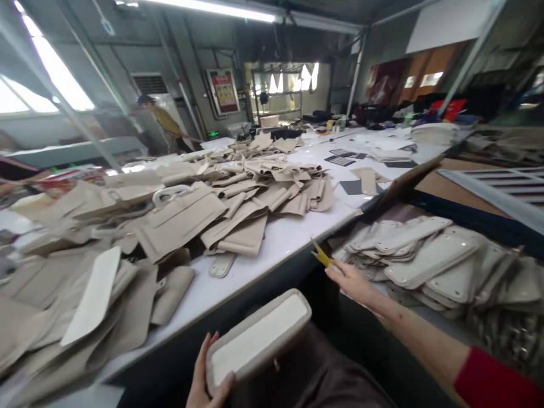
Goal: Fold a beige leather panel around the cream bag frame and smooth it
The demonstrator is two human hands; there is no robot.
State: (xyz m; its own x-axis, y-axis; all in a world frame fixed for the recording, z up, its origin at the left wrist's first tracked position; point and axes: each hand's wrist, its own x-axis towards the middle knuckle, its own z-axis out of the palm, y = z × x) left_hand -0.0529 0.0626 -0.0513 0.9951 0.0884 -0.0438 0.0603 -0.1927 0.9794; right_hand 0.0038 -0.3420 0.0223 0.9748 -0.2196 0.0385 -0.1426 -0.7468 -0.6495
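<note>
My left hand (212, 374) grips the near end of a beige, rounded oblong piece (259, 340) with a white panel inside its raised rim, tilted over my dark-clothed lap. Off to the right, my right hand (346, 279) is closed on a small yellow tool (322, 255), possibly thread snips, whose two points aim up and left near the table edge. The tool is apart from the oblong piece. Under my right forearm and beyond it lie stacked beige oblong pieces (433, 255) with small holes at their ends.
Beige cut pieces (182, 221) are heaped across the white table (293, 226), with a loose white panel (93, 297) on top at left. Dark sheets (357, 187) lie farther back. A raised brown edge (403, 184) borders the right side. A person (164, 124) stands at the far left.
</note>
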